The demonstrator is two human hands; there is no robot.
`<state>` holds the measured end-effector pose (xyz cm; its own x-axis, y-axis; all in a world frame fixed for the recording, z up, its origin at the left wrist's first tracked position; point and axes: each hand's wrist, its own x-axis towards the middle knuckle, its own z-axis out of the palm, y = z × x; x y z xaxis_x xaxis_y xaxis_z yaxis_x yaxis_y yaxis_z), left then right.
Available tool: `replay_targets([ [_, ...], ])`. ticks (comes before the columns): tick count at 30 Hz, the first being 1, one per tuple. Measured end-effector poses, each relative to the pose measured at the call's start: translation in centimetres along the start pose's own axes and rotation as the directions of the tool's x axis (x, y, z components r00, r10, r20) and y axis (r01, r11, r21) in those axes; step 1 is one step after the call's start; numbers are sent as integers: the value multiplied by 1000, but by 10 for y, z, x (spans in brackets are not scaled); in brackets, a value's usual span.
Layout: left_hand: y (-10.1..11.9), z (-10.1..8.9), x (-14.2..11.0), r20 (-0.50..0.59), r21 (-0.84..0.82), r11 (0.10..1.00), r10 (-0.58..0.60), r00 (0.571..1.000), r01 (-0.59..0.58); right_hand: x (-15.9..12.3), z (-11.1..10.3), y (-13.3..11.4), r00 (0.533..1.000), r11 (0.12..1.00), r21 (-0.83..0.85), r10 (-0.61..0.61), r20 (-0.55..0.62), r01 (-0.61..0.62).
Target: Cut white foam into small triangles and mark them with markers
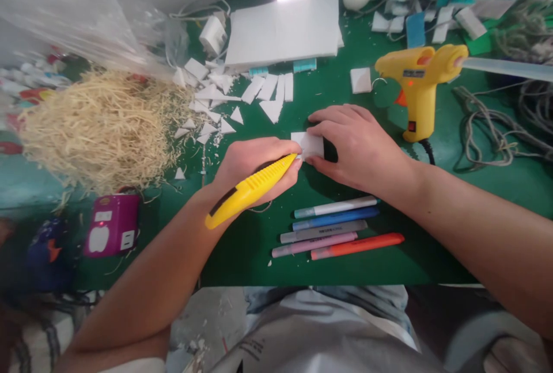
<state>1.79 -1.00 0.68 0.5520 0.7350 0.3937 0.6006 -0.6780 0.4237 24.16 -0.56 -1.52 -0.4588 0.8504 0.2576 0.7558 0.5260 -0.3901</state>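
My left hand (pixel 257 168) is wrapped round a yellow box cutter (pixel 250 191), its tip at the left side of a small white foam piece (pixel 314 145). The blade is mostly hidden by my fingers. On the right of that piece, my right hand (pixel 352 137) grips it between thumb and fingers against the green table (pixel 254 258). Cut white foam scraps (pixel 211 99) and strips lie beyond my left hand. Another white foam square (pixel 360 80) rests past my right hand. Several capped markers (pixel 332 228) lie in a row nearer my body.
A yellow hot glue gun (pixel 415 82) with a glue stick stands at the right, near grey cord (pixel 484 137). Straw-like shreds (pixel 99 131) are heaped at the left, above a purple power adapter (pixel 113 226). White foam sheets (pixel 283 30) are stacked at the back.
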Motion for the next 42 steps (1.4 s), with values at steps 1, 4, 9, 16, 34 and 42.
replay_targets([
  [1, 0, -1, 1, 11, 8, 1000, 8, 1000, -8, 0, 0, 0, 1000, 1000, 0, 0, -2, 0],
  [4, 0, -2, 3, 26, 20, 1000, 22, 999, -22, -1, 0, 0, 1000, 1000, -6, 6, -10, -6],
  [9, -2, -4, 0, 20, 49, 995, 82, 996, -82, 0, 1, 1, 1000, 1000, -7, 0, -7, 0],
  [16, -1, -9, -3, 21, 14, 1000, 20, 1000, -21, 0, 0, 0, 1000, 1000, -4, 13, -9, -13],
  [34, 0, 2, -5, -135, 21, 999, 51, 989, -49, -3, -6, 4, 996, 996, -33, -79, 42, 81],
  [42, -1, 1, -7, -161, 62, 994, 95, 982, -86, -4, -12, 1, 998, 995, -81, -54, -41, 50],
])
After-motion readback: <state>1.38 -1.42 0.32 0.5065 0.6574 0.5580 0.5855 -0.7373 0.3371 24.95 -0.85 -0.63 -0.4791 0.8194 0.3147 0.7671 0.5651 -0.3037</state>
